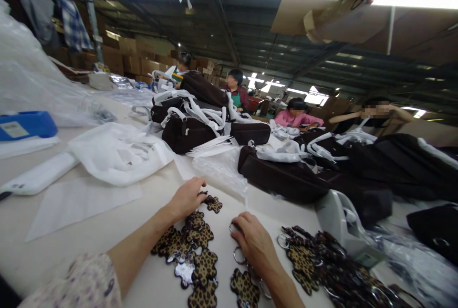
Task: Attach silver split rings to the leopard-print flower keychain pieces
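Note:
My left hand (188, 199) is closed in a pinch on the dark end of a leopard-print bag charm (215, 205). Below it lies a loose pile of similar flat charms (202, 262), one showing a shiny silver face. To the right, my right hand (253, 238) curls its fingers on a metal key ring (232, 227), partly hidden by the fingertips. More rings lie under that palm, and another leopard charm (245, 288) rests beside the wrist. Farther right spreads a heap of charms with dark brown braided cords and rings (331, 262).
A grey tape dispenser (341, 224) stands beyond the heap. Dark bags with white-wrapped handles (281, 174) cover the table's far side. White foam sheeting (114, 155), a white handled device (43, 172) and a blue box (28, 125) lie left. Several people are at work across the table.

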`<state>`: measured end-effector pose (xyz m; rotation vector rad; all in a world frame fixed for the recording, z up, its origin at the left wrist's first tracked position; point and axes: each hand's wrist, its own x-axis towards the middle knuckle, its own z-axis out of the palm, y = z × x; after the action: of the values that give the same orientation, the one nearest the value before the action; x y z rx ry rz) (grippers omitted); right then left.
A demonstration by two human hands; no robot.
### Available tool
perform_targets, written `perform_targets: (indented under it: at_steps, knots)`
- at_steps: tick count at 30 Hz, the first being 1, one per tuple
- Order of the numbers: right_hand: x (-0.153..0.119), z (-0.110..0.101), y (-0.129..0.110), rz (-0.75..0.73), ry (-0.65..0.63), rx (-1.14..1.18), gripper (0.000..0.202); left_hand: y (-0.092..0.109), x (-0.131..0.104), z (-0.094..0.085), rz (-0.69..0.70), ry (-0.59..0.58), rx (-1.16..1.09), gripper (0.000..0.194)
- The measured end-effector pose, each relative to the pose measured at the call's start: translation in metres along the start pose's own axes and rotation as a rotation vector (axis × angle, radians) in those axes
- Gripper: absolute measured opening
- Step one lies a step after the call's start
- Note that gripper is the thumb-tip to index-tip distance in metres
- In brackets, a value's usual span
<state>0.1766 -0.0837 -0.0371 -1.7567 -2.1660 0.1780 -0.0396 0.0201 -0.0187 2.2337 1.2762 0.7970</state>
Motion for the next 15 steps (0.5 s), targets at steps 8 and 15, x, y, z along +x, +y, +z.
perform_targets:
  at_steps: [8,15]
  knots:
    - [-0.005,-0.002,-0.003,0.073,0.1,0.304,0.01,0.031,-0.007,0.012,0.078,-0.12,-0.21,0.02]
    - [-0.01,-0.003,-0.013,0.337,0.139,1.151,0.021,0.056,-0.023,0.024,-0.083,-0.499,-0.619,0.018]
